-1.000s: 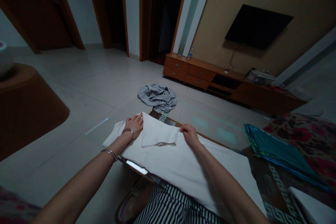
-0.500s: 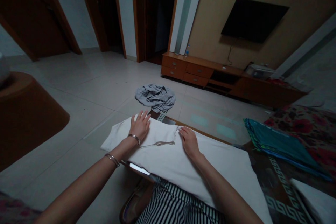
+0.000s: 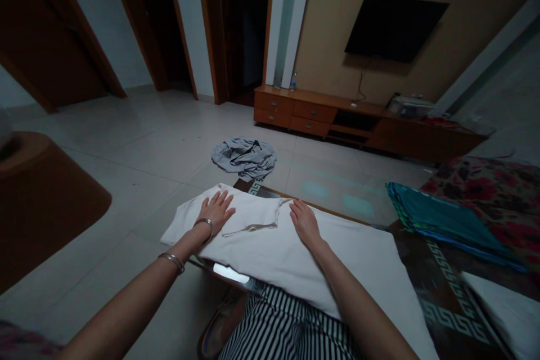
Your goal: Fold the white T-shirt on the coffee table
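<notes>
A white garment (image 3: 291,261) lies spread over the near corner of a dark patterned table (image 3: 447,298), its sleeve folded inward near the far end. My left hand (image 3: 216,209) lies flat with fingers spread on the folded sleeve, with two bangles on that wrist. My right hand (image 3: 304,222) rests flat, palm down, on the cloth just right of the fold. Neither hand holds anything.
A crumpled grey garment (image 3: 244,157) lies on the tiled floor beyond the table. A folded teal cloth (image 3: 439,219) and a floral fabric (image 3: 489,188) sit at the right, a white folded piece (image 3: 502,315) at the lower right. A brown round seat (image 3: 42,197) stands left, a wooden TV cabinet (image 3: 337,121) behind.
My left hand let go of the raised sleeve edge and now presses it flat. My right hand released its pinch and lies flat. The view shifted slightly.
</notes>
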`<action>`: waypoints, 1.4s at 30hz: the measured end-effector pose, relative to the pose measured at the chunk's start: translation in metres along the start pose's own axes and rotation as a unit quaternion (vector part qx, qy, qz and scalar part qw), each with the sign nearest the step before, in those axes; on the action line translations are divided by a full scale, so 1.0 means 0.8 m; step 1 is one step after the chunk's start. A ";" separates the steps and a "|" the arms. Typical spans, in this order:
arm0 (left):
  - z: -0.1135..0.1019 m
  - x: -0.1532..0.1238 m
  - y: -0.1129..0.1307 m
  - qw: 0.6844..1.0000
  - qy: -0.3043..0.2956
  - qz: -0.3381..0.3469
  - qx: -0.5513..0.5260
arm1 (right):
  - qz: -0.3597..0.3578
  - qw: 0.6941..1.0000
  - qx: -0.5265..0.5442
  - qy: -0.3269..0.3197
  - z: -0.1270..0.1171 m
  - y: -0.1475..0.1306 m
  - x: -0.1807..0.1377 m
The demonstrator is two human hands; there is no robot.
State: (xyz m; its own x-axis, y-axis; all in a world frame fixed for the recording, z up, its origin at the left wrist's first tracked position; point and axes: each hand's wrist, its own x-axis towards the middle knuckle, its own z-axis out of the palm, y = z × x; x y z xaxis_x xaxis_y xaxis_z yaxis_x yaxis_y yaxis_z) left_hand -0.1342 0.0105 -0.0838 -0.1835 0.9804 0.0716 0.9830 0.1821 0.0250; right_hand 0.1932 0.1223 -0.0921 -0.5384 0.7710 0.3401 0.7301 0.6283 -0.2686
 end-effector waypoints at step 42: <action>-0.067 -0.115 -0.095 0.950 -0.081 -0.296 0.061 | 0.487 0.841 -0.236 0.012 -0.212 0.088 -0.359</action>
State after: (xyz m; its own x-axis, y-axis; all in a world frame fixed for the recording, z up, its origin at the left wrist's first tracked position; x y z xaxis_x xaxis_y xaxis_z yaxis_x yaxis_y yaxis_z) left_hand -0.1929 -0.0973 -0.0386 -0.7105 0.6998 -0.0740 0.7034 0.7031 -0.1042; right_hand 0.4707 -0.0725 -0.0561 0.4160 0.8901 0.1860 0.9086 -0.4153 -0.0445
